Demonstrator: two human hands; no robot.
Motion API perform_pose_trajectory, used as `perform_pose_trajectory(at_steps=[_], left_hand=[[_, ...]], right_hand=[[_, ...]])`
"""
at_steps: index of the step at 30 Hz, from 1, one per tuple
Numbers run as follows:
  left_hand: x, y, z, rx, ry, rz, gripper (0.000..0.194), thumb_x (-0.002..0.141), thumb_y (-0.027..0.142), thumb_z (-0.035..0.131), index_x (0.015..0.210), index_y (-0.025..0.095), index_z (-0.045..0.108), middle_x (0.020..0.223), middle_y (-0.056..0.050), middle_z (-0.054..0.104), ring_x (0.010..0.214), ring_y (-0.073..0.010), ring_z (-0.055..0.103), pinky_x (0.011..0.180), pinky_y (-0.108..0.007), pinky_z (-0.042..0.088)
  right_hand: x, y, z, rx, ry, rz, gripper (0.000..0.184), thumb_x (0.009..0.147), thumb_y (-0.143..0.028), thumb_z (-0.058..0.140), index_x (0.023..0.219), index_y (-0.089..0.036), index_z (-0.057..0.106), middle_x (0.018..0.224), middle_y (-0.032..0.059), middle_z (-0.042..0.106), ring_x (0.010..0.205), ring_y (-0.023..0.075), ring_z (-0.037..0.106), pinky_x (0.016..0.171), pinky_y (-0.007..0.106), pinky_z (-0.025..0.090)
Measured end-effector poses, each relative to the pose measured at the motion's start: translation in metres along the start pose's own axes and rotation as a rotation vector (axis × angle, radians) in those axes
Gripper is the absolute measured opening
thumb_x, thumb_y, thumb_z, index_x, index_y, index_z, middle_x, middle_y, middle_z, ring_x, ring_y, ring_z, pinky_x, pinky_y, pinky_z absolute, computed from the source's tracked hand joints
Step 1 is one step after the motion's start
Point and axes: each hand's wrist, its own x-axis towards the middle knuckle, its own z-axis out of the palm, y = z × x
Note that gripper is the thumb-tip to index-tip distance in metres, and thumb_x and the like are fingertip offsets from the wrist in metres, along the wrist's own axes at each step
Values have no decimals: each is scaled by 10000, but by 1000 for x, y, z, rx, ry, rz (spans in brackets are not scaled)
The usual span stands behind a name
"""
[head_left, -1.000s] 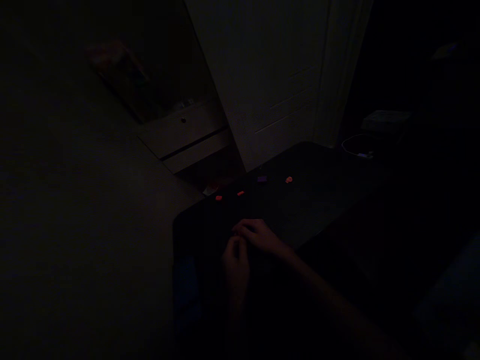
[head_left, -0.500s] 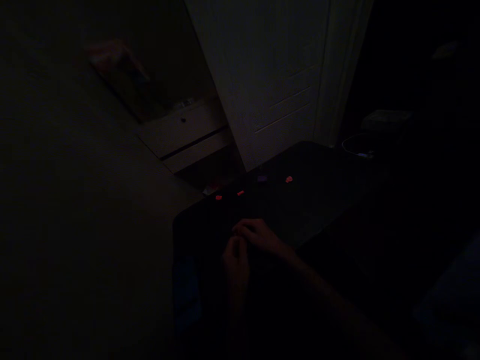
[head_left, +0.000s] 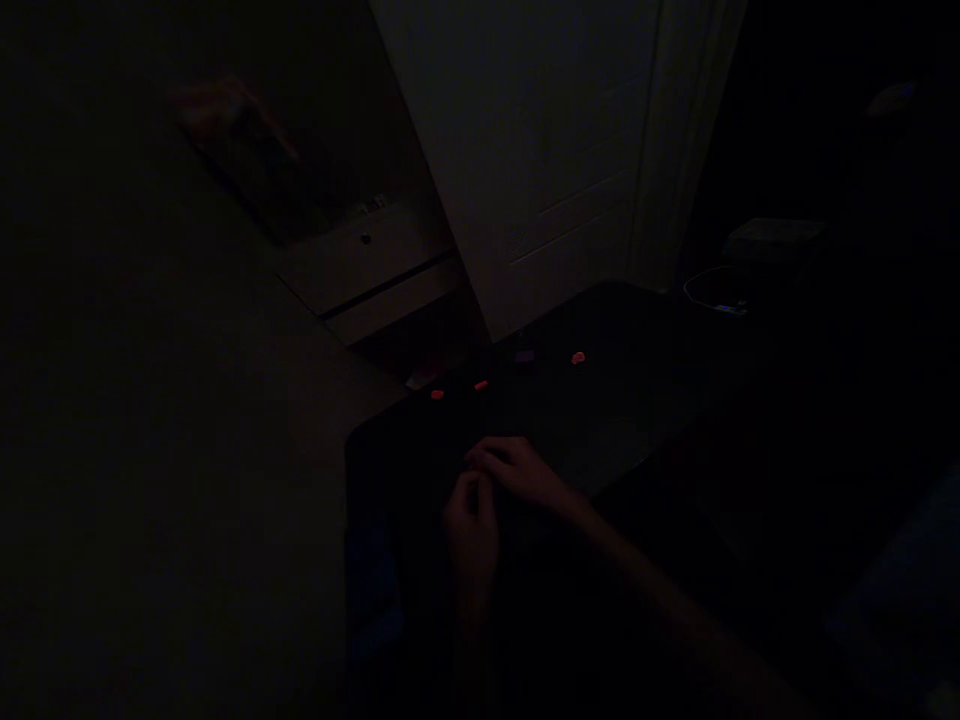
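Observation:
The scene is very dark. My left hand [head_left: 472, 515] and my right hand [head_left: 517, 470] meet over the near part of a dark table [head_left: 630, 400], fingertips pinched close together. Whatever lies between the fingers is too dark and small to name. Beyond my hands, three small red-orange pieces lie on the table: a roundish one [head_left: 437, 395] at the left, a short bar-shaped one [head_left: 481, 386] in the middle and a roundish one [head_left: 578, 358] at the right. A small dark purple block [head_left: 524, 357] sits between the last two.
A white cable [head_left: 709, 300] curls at the table's far right, near a pale box-like thing [head_left: 776, 235]. Behind the table stand a white panelled door [head_left: 547, 150] and a drawer unit [head_left: 382, 255]. A bluish object [head_left: 371, 580] shows at the lower left.
The picture has grown dimmer. Both hands stay in nearly the same place, with only slight finger movement, and the pieces on the table have not moved.

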Motion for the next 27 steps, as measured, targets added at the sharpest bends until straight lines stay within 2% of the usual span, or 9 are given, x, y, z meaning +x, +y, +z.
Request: perform_pose_trajectory(at_steps=[19, 27], left_hand=[[-1, 1, -1, 14, -9, -1, 283, 898, 436, 543, 839, 191, 670, 752, -32, 669, 713, -191, 637, 655, -278, 486], [-1, 0, 0, -8, -8, 2, 273, 901, 424, 539, 848, 190, 669, 775, -34, 678, 741, -191, 645, 695, -284, 498]], right_hand=[[0, 0, -1, 6, -5, -18, 246, 957, -259, 536, 947, -165, 763, 922, 50, 771, 871, 189, 707, 778, 278, 501], [0, -2, -1, 5, -3, -9, 242, 958, -252, 541, 954, -156, 763, 929, 54, 774, 882, 186, 710, 783, 270, 500]])
